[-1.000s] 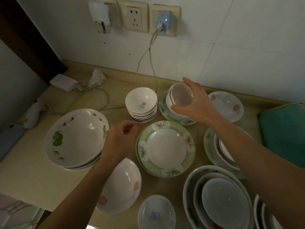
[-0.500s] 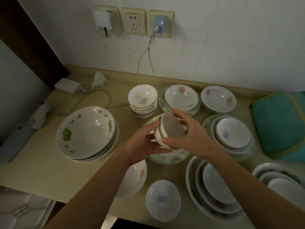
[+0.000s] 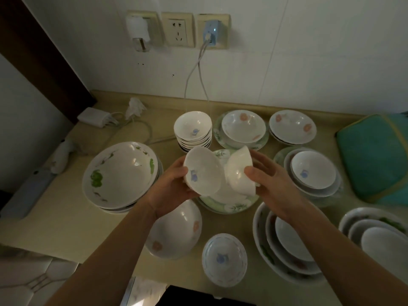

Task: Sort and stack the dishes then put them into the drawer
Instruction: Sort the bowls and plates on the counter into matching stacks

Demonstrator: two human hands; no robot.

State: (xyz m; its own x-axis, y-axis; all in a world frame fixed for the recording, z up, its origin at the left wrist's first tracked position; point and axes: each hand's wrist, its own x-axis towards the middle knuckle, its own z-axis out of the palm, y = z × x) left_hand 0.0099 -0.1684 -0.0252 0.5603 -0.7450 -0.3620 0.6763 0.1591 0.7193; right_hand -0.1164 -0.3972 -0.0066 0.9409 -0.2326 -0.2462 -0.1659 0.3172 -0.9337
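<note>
The beige counter [image 3: 55, 217] is crowded with stacked dishes, the widest being the green-leaf bowl stack [image 3: 120, 174] at left. Above the green-rimmed plate [image 3: 229, 206], mostly hidden behind both hands, the left hand [image 3: 174, 193] curls round a small blue-flower bowl [image 3: 203, 173] tilted toward the camera, thumb on its near rim. The right hand [image 3: 269, 182] grips a plain small bowl [image 3: 239, 173] turned on its side, its inside unseen. The two bowls touch. Nested dishes at lower right are cut off by the frame edge.
</note>
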